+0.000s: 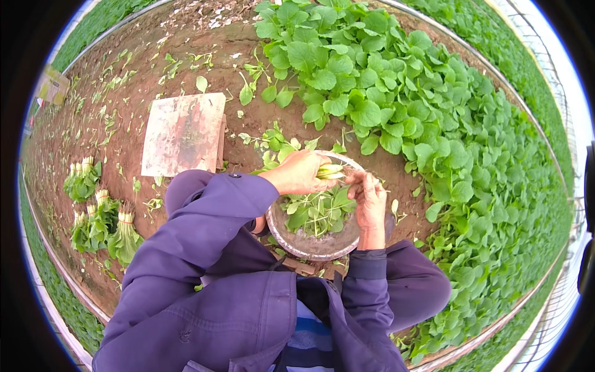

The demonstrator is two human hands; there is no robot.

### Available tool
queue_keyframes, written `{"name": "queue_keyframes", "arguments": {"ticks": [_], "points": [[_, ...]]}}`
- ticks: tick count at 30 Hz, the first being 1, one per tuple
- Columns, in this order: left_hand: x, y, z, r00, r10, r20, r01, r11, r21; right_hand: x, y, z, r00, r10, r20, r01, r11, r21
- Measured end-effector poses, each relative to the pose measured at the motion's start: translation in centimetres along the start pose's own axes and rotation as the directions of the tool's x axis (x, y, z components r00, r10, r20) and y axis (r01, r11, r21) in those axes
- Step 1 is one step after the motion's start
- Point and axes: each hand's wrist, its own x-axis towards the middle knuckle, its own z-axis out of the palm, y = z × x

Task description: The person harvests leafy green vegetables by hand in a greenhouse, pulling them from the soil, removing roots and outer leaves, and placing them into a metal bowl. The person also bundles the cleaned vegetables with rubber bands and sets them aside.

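Note:
My left hand (300, 173) is wrapped around a small bunch of leafy greens (330, 171). Their pale stems and root ends point right, and the leaves spread out behind the hand to the upper left. At the roots (347, 170), my right hand (369, 200) has its fingertips pinched together; exactly what is between them is too small to make out. Below both hands sits a round basin (311, 253) with a pale rim, between my knees. Loose green leaves and trimmings (318, 211) lie inside it.
A worn, stained board-like block (183, 135) rests on the soil at left. Several tied bunches of greens (124, 232) lie farther left, roots up. Dense growing greens (446, 139) fill the right side. Scattered leaves dot the bare soil (121, 153). A yellowish box (53, 86) stands far left.

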Motion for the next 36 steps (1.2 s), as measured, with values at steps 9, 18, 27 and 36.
{"name": "queue_keyframes", "arguments": {"ticks": [9, 18, 27, 36], "points": [[1.0, 1.4, -11.9, 0.884, -0.049, -0.465, 0.079, 0.996, 0.046, 9.3, 6.2, 0.5, 0.927, 0.365, -0.084, -0.375, 0.903, -0.208], [2.2, -0.2, -11.5, 0.835, -0.082, -0.544, 0.051, 0.996, -0.071, 23.0, 11.7, -1.2, 0.792, 0.561, -0.239, -0.592, 0.802, -0.081], [1.9, 1.4, -11.9, 0.905, -0.115, -0.41, 0.142, 0.989, 0.035, 31.5, 20.5, -7.2, 0.675, 0.669, -0.311, -0.537, 0.735, 0.415], [2.6, 1.3, -10.5, 0.93, -0.129, -0.345, 0.148, 0.989, 0.03, 34.1, 17.8, -2.6, 0.664, 0.725, -0.186, -0.257, 0.455, 0.853]]}}
